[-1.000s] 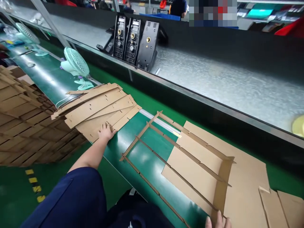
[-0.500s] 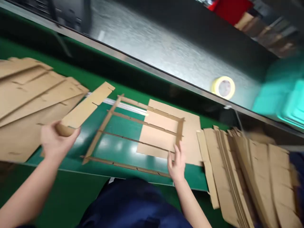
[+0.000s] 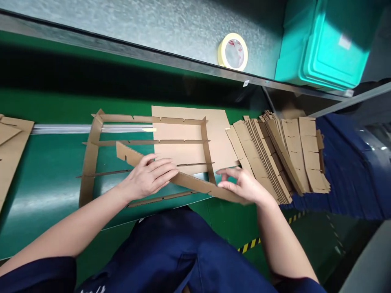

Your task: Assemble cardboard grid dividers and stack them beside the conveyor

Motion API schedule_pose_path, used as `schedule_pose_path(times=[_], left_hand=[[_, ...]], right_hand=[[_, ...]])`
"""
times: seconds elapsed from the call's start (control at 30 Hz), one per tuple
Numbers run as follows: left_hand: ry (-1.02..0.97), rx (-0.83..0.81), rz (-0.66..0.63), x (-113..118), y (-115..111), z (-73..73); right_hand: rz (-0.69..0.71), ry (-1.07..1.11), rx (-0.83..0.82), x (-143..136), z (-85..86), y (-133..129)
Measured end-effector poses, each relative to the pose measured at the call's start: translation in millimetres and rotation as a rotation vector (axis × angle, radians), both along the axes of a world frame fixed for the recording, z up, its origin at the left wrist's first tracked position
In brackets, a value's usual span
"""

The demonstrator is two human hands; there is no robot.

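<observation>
A notched cardboard strip (image 3: pixel 197 184) is held on edge by my left hand (image 3: pixel 154 176), whose fingers lie over its upper side. It slants across the near side of an interlocked cardboard divider frame (image 3: pixel 89 162) on the green bench. My right hand (image 3: pixel 241 185) is at the strip's right end, thumb and fingers apart in a loose curve; nothing shows between them. Part of the strip is hidden behind my left hand. The frame's right half lies over a flat cardboard sheet (image 3: pixel 221 130).
Several slotted cardboard strips (image 3: pixel 275 158) are stacked at the right, and cardboard pieces (image 3: pixel 14 150) lie at the left. Above the bench, a metal shelf (image 3: pixel 137 30) bears a yellow tape roll (image 3: pixel 222 53) and a teal bin (image 3: pixel 332 44). A metal rail (image 3: pixel 61 129) runs along the bench.
My left hand has brought the cardboard strip from the left pile to over the divider frame. My right hand has left the frame's right end and moved to the strip's right end. The view has turned right.
</observation>
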State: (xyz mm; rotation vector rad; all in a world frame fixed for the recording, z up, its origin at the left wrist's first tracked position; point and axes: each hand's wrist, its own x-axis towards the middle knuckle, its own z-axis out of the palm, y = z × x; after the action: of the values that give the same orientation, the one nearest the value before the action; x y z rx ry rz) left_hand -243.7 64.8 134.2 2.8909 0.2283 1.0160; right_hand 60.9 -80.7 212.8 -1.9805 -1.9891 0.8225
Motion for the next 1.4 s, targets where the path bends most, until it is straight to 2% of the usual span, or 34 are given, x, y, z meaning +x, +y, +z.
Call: schedule_pose_path(times=[0.07,0.2,0.3,0.37,0.47,0.57,0.67,0.77,0.83,1.03,1.4], left_hand=[[-0.015,0.013,0.012,14,3,-0.5],[0.014,0.000,-0.014,43,5,-10.5],[0.056,-0.007,-0.002,62,7,-20.1],[0.090,-0.063,0.079,71,6,-27.9],[0.207,-0.224,0.240,78,-9,-47.6],[0.417,-0.394,0.307,80,-41,-79.8],[0.586,-0.489,0.361,80,-72,-112.5],[0.640,-0.504,0.418,80,-87,-130.5],[0.642,-0.504,0.434,81,-89,-133.4],[0.632,-0.505,0.447,80,-87,-129.2],[0.621,-0.486,0.445,81,-87,-134.9]], right_hand=[[-0.060,0.124,-0.106,-1,-3.4,-22],[-0.095,0.224,-0.160,-16,-14.8,-58],[-0.095,0.159,-0.076,-22,-33.9,-72],[-0.184,0.064,0.048,-19,-53.4,-75],[-0.410,0.030,0.180,-13,-87.5,-70],[-0.602,0.177,0.207,-20,-119.6,-54],[-0.658,0.271,0.210,-41,-145.4,-32],[-0.644,0.246,0.228,-59,-163.4,-13],[-0.616,0.185,0.242,-65,-171.2,-3],[-0.488,-0.018,0.180,-66,-185.6,16],[-0.424,-0.165,0.076,-78,-198.9,30]])
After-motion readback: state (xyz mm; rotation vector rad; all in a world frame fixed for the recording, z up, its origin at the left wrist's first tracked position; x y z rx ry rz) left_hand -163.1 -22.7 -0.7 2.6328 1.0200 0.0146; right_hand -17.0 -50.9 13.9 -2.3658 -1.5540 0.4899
